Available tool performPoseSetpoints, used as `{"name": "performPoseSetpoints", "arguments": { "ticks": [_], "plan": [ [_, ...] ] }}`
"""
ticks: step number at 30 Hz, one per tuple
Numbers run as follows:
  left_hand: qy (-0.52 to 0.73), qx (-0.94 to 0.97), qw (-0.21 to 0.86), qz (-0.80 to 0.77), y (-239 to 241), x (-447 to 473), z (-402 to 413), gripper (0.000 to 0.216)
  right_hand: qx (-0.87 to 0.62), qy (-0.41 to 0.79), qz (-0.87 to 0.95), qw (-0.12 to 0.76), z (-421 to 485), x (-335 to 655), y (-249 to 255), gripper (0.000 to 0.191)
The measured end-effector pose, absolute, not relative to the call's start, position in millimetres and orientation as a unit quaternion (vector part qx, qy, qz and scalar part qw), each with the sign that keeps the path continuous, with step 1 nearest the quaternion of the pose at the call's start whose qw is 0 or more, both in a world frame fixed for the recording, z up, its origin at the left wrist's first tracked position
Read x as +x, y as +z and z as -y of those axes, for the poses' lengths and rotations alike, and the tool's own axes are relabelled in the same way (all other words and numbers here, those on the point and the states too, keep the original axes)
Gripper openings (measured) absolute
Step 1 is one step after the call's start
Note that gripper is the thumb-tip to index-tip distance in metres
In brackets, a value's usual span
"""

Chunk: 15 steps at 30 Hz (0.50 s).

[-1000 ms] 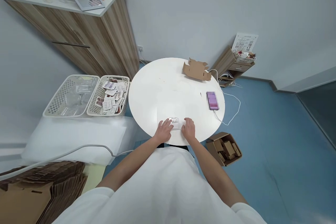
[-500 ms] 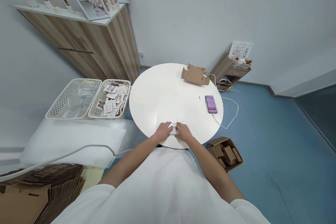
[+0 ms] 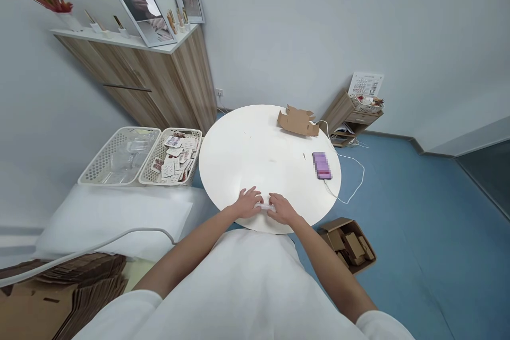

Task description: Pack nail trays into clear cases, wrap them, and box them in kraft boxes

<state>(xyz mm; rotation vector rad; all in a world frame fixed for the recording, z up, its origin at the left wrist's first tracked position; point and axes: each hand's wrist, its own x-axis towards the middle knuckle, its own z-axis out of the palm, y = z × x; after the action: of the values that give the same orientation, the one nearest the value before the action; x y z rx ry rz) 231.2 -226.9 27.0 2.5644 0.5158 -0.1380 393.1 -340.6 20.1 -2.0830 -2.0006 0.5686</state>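
Observation:
My left hand (image 3: 247,203) and my right hand (image 3: 280,208) meet at the near edge of the round white table (image 3: 255,154). Between them lies a small clear plastic case (image 3: 264,205), mostly covered by my fingers. Both hands press on it with fingers curled over its ends. What the case contains is hidden.
A flat brown cardboard box (image 3: 298,120) lies at the table's far side, a purple phone (image 3: 322,164) with a white cable at the right. Two white baskets (image 3: 119,156) stand left, one with printed cards (image 3: 177,155). An open carton (image 3: 348,244) sits on the blue floor.
My hands have drawn closer together over the clear case, covering more of it. The camera has tilted up a little.

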Motion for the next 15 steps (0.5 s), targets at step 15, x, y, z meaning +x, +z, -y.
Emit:
{"name": "performPoseSetpoints", "arguments": {
  "ticks": [15],
  "plan": [
    [-0.102,0.915,0.28,-0.271,24.3,249.5,206.9,0.03,-0.748,0.218,0.619,0.106,322.9,399.2,18.4,0.026]
  ]
}}
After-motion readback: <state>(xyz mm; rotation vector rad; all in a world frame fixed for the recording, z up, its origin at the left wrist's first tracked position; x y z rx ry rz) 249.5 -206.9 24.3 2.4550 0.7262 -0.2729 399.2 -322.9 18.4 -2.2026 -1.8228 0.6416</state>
